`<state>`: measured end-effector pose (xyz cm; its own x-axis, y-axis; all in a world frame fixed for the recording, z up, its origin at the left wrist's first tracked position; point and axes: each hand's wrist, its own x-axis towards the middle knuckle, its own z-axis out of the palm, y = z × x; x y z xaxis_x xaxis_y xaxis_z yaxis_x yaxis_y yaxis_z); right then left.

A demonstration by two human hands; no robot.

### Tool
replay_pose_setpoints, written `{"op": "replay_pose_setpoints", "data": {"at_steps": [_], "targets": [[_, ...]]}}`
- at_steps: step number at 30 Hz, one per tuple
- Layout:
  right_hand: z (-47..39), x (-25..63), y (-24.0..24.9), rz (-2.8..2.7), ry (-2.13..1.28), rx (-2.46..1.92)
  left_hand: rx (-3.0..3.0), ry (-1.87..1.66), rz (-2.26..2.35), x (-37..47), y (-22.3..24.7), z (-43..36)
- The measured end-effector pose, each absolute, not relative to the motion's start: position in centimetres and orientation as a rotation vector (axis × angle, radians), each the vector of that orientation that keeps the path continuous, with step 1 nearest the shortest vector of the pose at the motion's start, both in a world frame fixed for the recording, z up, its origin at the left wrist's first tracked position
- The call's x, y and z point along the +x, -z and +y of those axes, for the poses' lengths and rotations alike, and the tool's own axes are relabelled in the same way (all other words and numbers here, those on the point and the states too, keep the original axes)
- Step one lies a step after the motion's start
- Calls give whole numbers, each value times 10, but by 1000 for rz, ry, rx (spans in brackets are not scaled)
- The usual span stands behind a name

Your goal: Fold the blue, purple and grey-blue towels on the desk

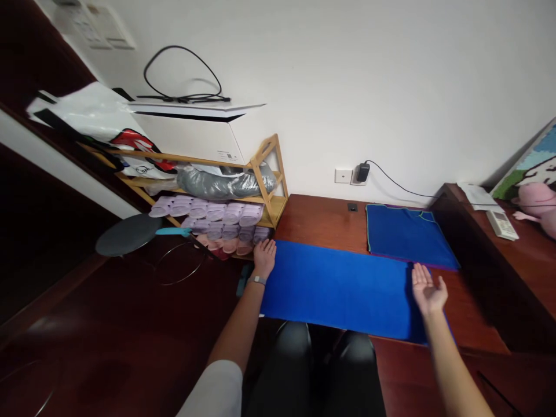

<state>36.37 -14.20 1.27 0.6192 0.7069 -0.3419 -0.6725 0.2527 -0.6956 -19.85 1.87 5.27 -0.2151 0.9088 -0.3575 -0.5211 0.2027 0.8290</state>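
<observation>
A bright blue cloth (339,284) lies spread flat along the front of the reddish-brown wooden tabletop (313,217). At its left end is my left hand (264,258), fingers stretched out; whether it touches the cloth I cannot tell. Over the right end, my right hand (428,291) is turned palm up with its fingers apart and nothing in it. Behind the right part of this cloth lies a darker blue folded cloth (403,231) with green and purple edging.
To the left stands a wooden rack (271,191) with several purple and pink slippers (217,214), a white box (195,136) on top. A round dark stool (128,234) is beside it. At right are a remote control (503,225) and a pink plush toy (538,202). A black adapter (362,172) is plugged into the wall.
</observation>
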Motion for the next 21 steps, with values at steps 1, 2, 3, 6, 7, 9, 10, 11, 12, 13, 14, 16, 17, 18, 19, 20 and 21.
{"op": "replay_pose_setpoints", "data": {"at_steps": [1,2,3,6,7,9,10,11,12,13,14,16,17,18,19,20,21], "targets": [[-139,342,-17,-81,-987,-885,464,-1401,1144,-189,-54,15],[-134,316,-21,-117,-1057,-846,482,-1400,1127,-175,-55,11],[-129,285,-25,-146,-1148,-804,498,-1384,1097,-156,-53,4],[-106,187,-29,-122,-1441,-672,490,-1220,915,-76,-41,-21],[-98,159,-28,-92,-1527,-656,445,-1131,840,-49,-35,-29],[-87,127,-23,-35,-1605,-661,351,-1039,791,-10,-26,-38],[-84,125,-19,-22,-1607,-672,315,-1022,790,-3,-24,-38],[-83,133,-15,-24,-1584,-686,293,-1027,807,-4,-24,-35],[-85,150,-11,-40,-1543,-703,287,-1045,834,-14,-25,-29],[-90,176,-7,-64,-1487,-728,298,-1072,874,-32,-27,-21],[-96,207,-4,-93,-1417,-758,321,-1108,927,-56,-30,-11],[-113,278,2,-119,-1250,-855,403,-1200,1043,-111,-37,8],[-122,313,5,-117,-1166,-903,440,-1247,1094,-139,-41,17],[-130,345,6,-98,-1079,-943,443,-1277,1124,-164,-45,24],[-136,372,7,-64,-1006,-973,455,-1303,1155,-184,-48,30],[-141,393,7,-34,-961,-992,465,-1319,1186,-200,-50,34],[-143,408,6,-4,-933,-1006,478,-1329,1219,-211,-53,38]]}}
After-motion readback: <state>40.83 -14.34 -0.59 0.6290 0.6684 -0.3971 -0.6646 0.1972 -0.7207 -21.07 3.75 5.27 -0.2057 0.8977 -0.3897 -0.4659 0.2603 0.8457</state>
